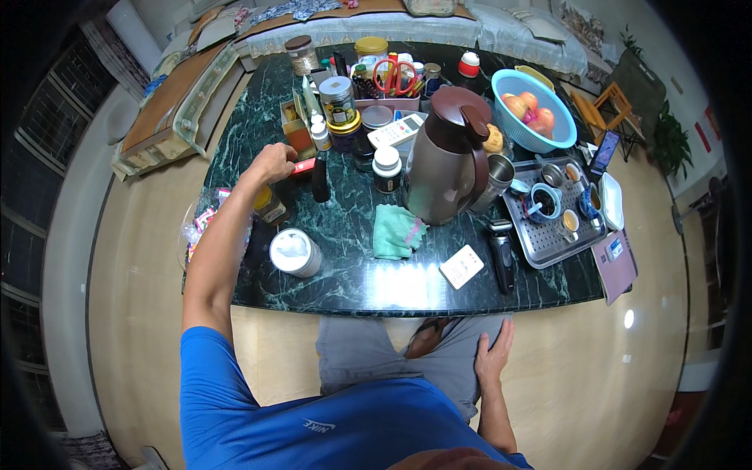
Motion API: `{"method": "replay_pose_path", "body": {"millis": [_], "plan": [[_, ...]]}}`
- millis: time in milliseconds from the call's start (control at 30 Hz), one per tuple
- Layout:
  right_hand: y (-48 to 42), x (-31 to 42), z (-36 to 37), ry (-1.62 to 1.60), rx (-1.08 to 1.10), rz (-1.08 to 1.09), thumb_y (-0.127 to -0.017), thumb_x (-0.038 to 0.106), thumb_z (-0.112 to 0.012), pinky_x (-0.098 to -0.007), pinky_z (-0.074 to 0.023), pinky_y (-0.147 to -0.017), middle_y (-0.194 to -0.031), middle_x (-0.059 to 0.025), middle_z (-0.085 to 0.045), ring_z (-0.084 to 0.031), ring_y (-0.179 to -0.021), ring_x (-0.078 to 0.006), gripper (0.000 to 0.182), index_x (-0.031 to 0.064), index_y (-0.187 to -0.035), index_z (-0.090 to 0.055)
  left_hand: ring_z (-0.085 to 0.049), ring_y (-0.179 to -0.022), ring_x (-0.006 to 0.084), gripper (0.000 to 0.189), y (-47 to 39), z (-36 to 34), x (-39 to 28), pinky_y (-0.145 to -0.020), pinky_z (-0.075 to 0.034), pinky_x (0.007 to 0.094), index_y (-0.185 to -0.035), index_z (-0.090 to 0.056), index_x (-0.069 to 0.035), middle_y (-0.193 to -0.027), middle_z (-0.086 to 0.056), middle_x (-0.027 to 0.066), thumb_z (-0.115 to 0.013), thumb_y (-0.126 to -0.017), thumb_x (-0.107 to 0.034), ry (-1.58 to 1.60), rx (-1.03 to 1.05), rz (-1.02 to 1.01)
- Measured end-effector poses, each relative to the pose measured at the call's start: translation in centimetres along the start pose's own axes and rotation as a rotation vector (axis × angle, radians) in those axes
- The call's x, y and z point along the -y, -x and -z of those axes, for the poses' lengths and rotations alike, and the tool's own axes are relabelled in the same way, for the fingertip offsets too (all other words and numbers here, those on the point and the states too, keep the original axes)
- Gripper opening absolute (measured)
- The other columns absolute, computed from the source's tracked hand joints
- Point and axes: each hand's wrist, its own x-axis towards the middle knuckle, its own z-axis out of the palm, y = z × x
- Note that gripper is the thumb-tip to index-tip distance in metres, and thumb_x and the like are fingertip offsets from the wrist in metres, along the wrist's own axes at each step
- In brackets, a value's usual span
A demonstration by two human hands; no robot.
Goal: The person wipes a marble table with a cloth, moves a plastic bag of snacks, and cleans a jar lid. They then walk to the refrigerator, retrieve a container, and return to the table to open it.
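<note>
My left hand (274, 163) reaches over the far left part of the dark green marble table, its fingers curled on the left end of a small red item (304, 167). A black case-like object (320, 180) stands against that item's right end. Behind them is an open cardboard box (298, 132); nearer me are a yellow-lidded jar (269, 207) and a white round tissue canister (295, 252). My right hand (495, 356) rests on my thigh below the table edge, fingers spread, holding nothing. A green cloth (397, 232) lies mid-table.
A brown thermos jug (445, 158) stands centre right, by a metal tray (552, 257) with cups. Jars, a remote control (396, 131) and red-handled scissors (395, 77) crowd the back. An electric shaver (502, 258) and white card (462, 267) lie near the front; a blue fruit basket (564, 140) stands behind.
</note>
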Motion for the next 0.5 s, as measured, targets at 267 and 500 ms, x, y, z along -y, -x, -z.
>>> {"method": "replay_pose_path", "body": {"millis": [267, 500], "plan": [[-0.2, -0.1, -0.3, 0.004, 0.002, 0.005, -0.096, 0.019, -0.059, -0.0484, -0.0261, -0.121, -0.155, -0.0321, -0.035, -0.033, -0.145, -0.047, 0.065, -0.0032, -0.152, -0.036, -0.07, -0.104, 0.0345, 0.041, 1.2, 0.0, -1.5, -0.092, -0.056, 0.0451, -0.114, -0.072, -0.006, -0.108, -0.074, 0.0176, -0.08, -0.075, -0.017, -0.183, 0.067, -0.022], [-0.1, -0.4, -0.2, -0.008, 0.021, 0.018, -0.095, 0.02, -0.061, -0.0489, -0.0262, -0.121, -0.157, -0.032, -0.032, -0.032, -0.146, -0.0466, 0.067, -0.0024, -0.153, -0.035, -0.07, -0.099, 0.0388, 0.022, 0.4, -0.7, -0.9, -0.088, -0.057, 0.0483, -0.102, -0.074, -0.004, -0.102, -0.073, 0.0219, -0.067, -0.082, -0.009, -0.185, -0.096, -0.062]]}}
